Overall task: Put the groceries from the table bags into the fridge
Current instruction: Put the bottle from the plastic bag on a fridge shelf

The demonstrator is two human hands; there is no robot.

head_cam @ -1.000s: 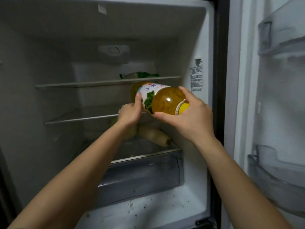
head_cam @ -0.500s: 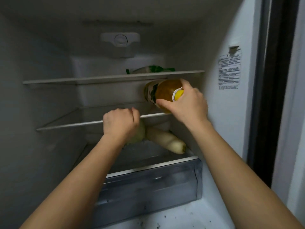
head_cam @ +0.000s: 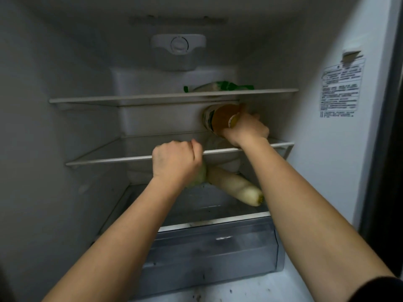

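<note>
— The bottle (head_cam: 220, 119): where is it seen?
— Past the drawer (head_cam: 209, 253) and the white radish (head_cam: 236, 186), it is held on its side over the middle shelf (head_cam: 109, 160), near the right edge, by the right hand (head_cam: 245, 129), whose grip is wrapped around the cap end.
— And the left hand (head_cam: 176, 162)?
— Its grip is curled shut at that shelf's front edge; further back, a green packet (head_cam: 220, 86) is seen on the top shelf (head_cam: 130, 98).

Glass shelves (head_cam: 139, 158); radish (head_cam: 236, 185) on lowest
</note>
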